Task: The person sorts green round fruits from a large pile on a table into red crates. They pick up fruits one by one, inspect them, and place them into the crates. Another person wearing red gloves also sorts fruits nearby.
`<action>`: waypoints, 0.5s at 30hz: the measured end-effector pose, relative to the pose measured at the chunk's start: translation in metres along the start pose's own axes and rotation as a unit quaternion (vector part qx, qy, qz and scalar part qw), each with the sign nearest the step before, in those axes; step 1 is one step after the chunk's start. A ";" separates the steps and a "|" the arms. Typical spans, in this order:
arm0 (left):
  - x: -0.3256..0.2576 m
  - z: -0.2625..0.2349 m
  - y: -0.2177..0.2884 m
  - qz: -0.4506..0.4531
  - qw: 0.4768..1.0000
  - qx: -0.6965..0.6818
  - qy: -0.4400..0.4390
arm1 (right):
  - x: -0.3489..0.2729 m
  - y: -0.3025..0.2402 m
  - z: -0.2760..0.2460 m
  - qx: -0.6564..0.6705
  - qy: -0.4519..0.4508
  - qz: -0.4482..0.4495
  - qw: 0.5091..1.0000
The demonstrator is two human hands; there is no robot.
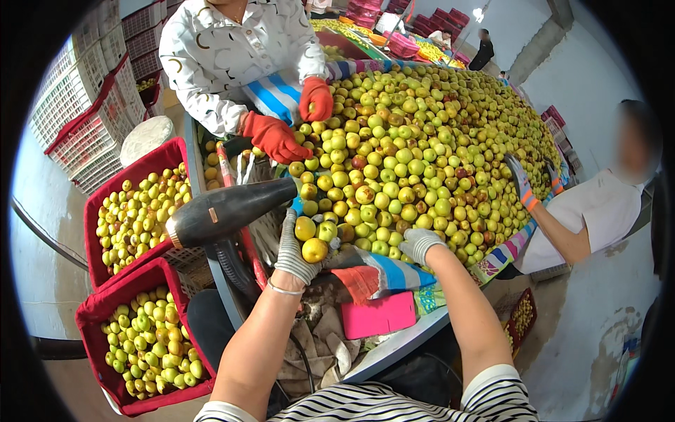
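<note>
Round green-yellow jujubes [422, 151], some with brown patches, lie heaped across the big table. My left hand [290, 254], in a grey-white striped glove, is cupped around several jujubes [314, 250] at the pile's near left edge. Beside its fingers is the nozzle of a black hair dryer [232, 211]. My right hand [422, 245], gloved the same way, rests at the near edge of the pile. Its fingers reach onto the fruit, partly spread, and I see nothing held in them.
Two red-lined crates [88, 323] of jujubes stand at the left. A pink flat case [380, 315] lies near the table's front edge beside a rag. Across the table, a co-worker's red gloves [278, 137] touch the pile; another co-worker's gloved hand [522, 184] is at the right.
</note>
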State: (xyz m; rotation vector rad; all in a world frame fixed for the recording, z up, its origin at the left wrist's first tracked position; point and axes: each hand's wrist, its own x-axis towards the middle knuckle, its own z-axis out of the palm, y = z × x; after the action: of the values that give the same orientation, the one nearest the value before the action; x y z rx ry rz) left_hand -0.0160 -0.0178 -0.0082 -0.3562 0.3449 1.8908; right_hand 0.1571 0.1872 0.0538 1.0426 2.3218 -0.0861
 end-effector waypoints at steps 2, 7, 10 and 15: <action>-0.004 0.006 -0.003 -0.010 1.000 0.015 -0.012 | 0.005 -0.001 -0.001 0.016 -0.006 0.007 1.000; -0.007 0.004 0.003 -0.026 0.999 -0.014 -0.017 | 0.007 -0.004 0.007 0.136 0.062 -0.030 0.988; -0.008 0.008 -0.001 0.002 1.000 -0.006 -0.016 | 0.006 0.018 0.032 0.467 0.067 -0.113 0.874; -0.009 0.008 0.001 -0.010 0.999 -0.039 -0.016 | 0.009 0.022 0.024 0.843 -0.009 -0.192 0.502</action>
State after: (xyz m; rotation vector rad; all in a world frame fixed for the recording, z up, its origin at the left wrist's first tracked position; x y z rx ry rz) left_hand -0.0149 -0.0223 0.0024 -0.3806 0.2452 1.8912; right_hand 0.1796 0.2020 0.0325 0.9825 1.7217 -2.8924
